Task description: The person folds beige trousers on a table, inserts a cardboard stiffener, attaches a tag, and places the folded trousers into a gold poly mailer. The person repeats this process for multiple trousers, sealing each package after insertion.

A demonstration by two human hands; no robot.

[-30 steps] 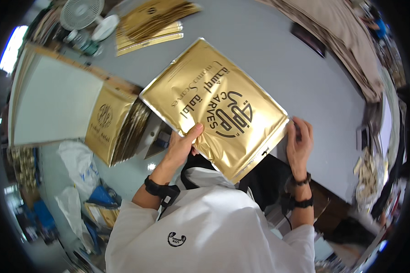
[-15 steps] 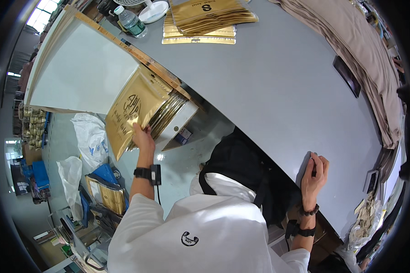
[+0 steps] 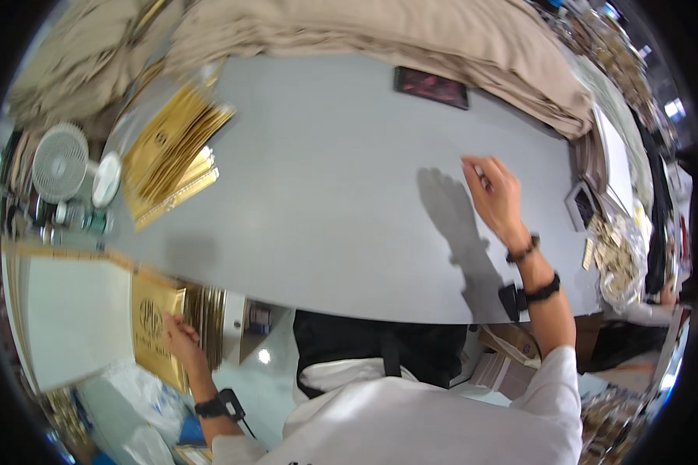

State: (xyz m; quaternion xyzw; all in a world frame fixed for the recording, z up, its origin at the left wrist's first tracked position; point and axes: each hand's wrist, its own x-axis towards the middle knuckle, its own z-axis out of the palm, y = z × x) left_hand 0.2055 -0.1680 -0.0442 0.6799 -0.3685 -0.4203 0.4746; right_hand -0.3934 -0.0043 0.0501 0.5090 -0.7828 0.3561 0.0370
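At the lower left, my left hand [image 3: 183,341] grips the front edge of a gold packaging bag [image 3: 153,310] with dark print. That bag is the foremost of a row of gold bags [image 3: 209,318] standing upright beside the table edge. My right hand [image 3: 496,195] is raised over the right part of the grey table [image 3: 326,194], casting a shadow to its left. Its fingers are curled in, and I see nothing in them. A fanned pile of gold bags [image 3: 167,147] lies on the table's left side.
Beige folded fabric [image 3: 364,29] lines the far edge, with a dark phone [image 3: 432,87] before it. A small fan [image 3: 62,164] and a bottle [image 3: 85,217] stand at the left. To the right are a small grey-framed device [image 3: 582,205] and a plastic bag of beige pieces [image 3: 619,260].
My view has swung right, toward the table. The right hand has moved from near the table's front edge farther over its top. The left hand stays at the upright gold bags.
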